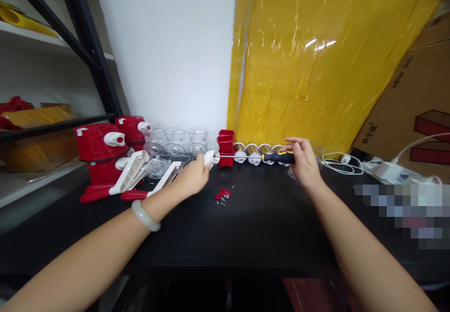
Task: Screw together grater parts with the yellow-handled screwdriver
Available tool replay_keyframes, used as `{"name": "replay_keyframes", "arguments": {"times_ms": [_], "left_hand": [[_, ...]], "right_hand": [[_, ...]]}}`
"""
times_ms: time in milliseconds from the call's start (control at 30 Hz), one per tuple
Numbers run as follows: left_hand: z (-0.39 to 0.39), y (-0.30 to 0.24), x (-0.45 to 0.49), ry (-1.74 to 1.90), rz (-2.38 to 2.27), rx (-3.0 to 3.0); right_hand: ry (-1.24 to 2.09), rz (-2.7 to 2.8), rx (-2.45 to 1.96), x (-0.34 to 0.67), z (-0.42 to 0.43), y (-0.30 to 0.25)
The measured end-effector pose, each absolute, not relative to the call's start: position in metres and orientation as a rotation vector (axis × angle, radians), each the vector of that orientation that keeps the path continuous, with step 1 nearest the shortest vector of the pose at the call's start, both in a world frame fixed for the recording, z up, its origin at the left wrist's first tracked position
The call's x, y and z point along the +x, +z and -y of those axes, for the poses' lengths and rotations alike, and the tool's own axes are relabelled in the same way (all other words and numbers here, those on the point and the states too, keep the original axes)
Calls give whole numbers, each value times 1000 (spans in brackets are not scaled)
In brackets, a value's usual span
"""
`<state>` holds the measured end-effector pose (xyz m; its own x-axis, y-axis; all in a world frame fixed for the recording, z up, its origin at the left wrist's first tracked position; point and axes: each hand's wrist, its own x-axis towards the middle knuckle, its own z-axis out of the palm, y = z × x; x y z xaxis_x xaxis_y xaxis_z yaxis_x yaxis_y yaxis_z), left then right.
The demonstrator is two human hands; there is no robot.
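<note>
My left hand (196, 175) is closed around a small white round plastic part (211, 157), its hollow end facing right. In my right hand (305, 163) is a screwdriver (277, 157) with a black and yellow handle, held level. Its long thin shaft points left and reaches the opening of the white part; whether the tip touches a screw inside is hidden. Below, on the black table (267, 218), lie several loose screws (222, 203) and small red pieces (222, 193). White crank handles with red grips (131, 176) lie left of my left hand.
Red housings (101, 143) stand at the left, beside clear plastic cups (177, 134). Red chutes (225, 145) and several grater drums (253, 153) line the back. A white cable (339, 164) and power strip (386, 170) are at the right, a shelf post (89, 45) at the left.
</note>
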<state>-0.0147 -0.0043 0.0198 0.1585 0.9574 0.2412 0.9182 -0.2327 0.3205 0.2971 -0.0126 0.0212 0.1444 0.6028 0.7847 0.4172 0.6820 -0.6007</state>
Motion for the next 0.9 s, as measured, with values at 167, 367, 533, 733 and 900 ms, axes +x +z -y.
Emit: {"name": "replay_keyframes", "arguments": {"times_ms": [167, 367, 533, 733, 900], "left_hand": [[6, 13, -14, 524, -1945, 2362], [2, 2, -14, 499, -1936, 2380], [0, 0, -15, 558, -1921, 2370], [1, 4, -16, 612, -1901, 2352], [1, 6, -16, 593, -1885, 2335]], "right_hand": [[498, 1463, -1067, 301, 14, 20], [51, 1658, -1123, 302, 18, 29], [295, 1636, -1065, 304, 14, 23], [324, 1642, -1024, 310, 6, 15], [183, 1706, -964, 312, 8, 17]]}}
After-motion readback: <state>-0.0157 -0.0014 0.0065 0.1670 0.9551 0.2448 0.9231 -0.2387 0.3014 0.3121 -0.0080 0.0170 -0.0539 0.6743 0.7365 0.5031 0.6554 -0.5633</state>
